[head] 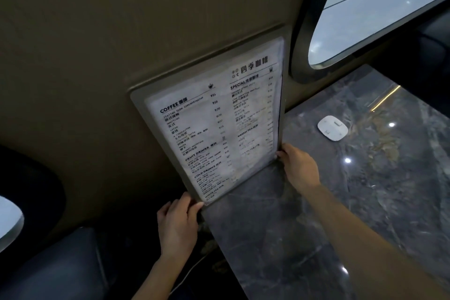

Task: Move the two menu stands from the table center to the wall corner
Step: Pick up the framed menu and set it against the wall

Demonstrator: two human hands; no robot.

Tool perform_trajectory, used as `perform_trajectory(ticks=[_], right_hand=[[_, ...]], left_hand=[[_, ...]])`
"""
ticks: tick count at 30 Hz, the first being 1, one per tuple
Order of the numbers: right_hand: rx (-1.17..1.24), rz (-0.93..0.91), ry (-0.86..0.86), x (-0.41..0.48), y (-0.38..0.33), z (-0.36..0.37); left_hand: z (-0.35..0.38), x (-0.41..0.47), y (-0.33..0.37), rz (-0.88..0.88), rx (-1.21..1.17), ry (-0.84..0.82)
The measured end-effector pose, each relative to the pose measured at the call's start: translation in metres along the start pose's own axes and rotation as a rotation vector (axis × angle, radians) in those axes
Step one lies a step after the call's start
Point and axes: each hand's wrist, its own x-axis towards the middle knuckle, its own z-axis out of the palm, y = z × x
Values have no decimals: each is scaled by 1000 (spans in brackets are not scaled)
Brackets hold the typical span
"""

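A large flat menu stand (211, 119), a clear frame with a white printed drinks list, stands on its long edge against the beige wall (97, 56) at the back edge of the dark marble table (316, 202). My left hand (179, 223) grips its lower left corner, just off the table's edge. My right hand (298, 165) holds its lower right corner, resting on the table top. Only one menu face is visible; whether a second stand sits behind it is hidden.
A small white rounded device (332, 127) lies on the table to the right of the menu. A rounded window (377, 7) opens in the wall above it. A dark seat (48, 263) sits at lower left, with a thin white cable (187, 275) near my left wrist.
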Motion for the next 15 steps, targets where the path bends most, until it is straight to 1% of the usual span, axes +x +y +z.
perform_trajectory(ticks=[4,7,8,12,15], right_hand=[[27,34,-31,-2,-1,0],[53,64,-117,-5,0,0],[56,71,-134,-8,1,0],[62,71,-132,-25,10,-2],[59,89,-107,-46,23,-9]], left_hand=[[1,-3,1,31,12,30],[-1,-2,-2,17,7,17],[-2,-2,-3,5,27,2],[-3,-6,-7,85,274,5],[4,-19,2,105,285,-46]])
